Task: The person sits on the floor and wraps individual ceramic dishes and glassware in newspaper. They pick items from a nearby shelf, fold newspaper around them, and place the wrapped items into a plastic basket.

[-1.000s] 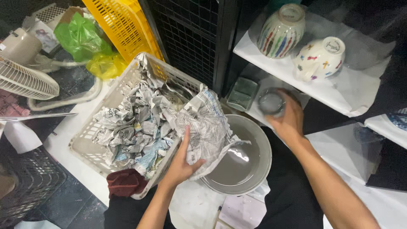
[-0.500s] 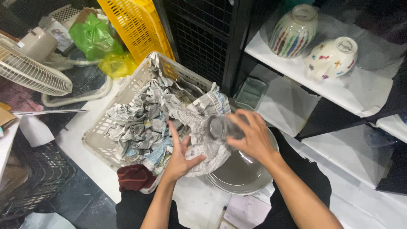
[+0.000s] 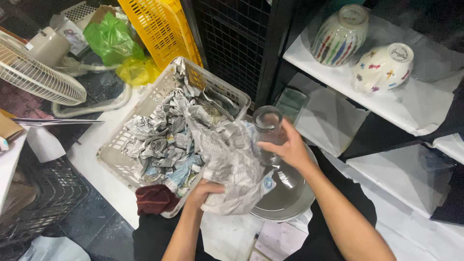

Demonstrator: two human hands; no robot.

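My right hand grips a clear drinking glass and holds it upright over a grey plate. My left hand clutches a crumpled sheet of newspaper that drapes over the plate's left side, just below the glass. Beside it stands a white plastic basket filled with crumpled newspaper.
Two patterned ceramic bowls sit upside down on a paper-lined shelf at top right. A white fan, a yellow crate, green and yellow bags and a dark red cloth surround the basket. A black wire rack stands behind.
My right hand took the glass from the shelf and carried it left to above the plate. My left hand closed on the newspaper sheet and lifted it toward the glass.
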